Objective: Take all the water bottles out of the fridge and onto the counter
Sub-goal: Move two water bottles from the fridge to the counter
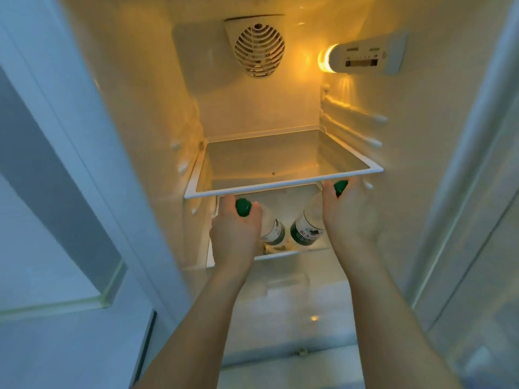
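Inside the open fridge [280,113], the left hand [234,240] and the right hand [349,217] each wrap their fingers around a green-capped water bottle on the lower shelf [292,253]. Neither bottle has left the fridge; no worktop is visible, and no other bottles show.

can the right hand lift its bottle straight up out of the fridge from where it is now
Probably not straight up. The right hand grips the right bottle near its green cap, which sits just under the front rim of the glass shelf. Pulling it forward toward the open front looks free.
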Motion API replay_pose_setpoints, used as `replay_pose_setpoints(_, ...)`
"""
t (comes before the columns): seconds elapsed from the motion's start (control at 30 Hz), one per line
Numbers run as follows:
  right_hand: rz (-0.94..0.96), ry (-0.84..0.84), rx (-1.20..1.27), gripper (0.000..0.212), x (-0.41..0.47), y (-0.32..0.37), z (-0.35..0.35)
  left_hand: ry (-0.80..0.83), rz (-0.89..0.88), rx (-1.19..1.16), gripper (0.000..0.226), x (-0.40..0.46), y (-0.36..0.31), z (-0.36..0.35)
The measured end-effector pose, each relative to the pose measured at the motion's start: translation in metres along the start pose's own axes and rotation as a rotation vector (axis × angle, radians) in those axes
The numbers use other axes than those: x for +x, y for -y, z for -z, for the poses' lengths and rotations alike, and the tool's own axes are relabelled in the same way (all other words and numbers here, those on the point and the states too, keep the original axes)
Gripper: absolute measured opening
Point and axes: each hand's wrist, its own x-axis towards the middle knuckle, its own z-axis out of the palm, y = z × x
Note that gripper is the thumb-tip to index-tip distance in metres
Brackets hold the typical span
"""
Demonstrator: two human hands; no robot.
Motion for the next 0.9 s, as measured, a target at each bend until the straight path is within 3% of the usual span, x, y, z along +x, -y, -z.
replay_pose_setpoints(0.23,0.099,-0.003,0.014,0.026,-0.015,0.048,0.03,0.031,-0.183,0.259,0.026,0.0,-0.022,0.051)
replay_pose_setpoints(0.43,0.142,0.012,0.011,0.021,-0.046,0.077,0.05,0.088,-0.175,0.289,0.032,-0.013,-0.028,0.096)
replay_pose_setpoints(0.9,0.275,0.24,-0.15,0.02,-0.137,0.118,0.064,0.115,-0.073,0.224,0.025,-0.06,-0.006,0.2)
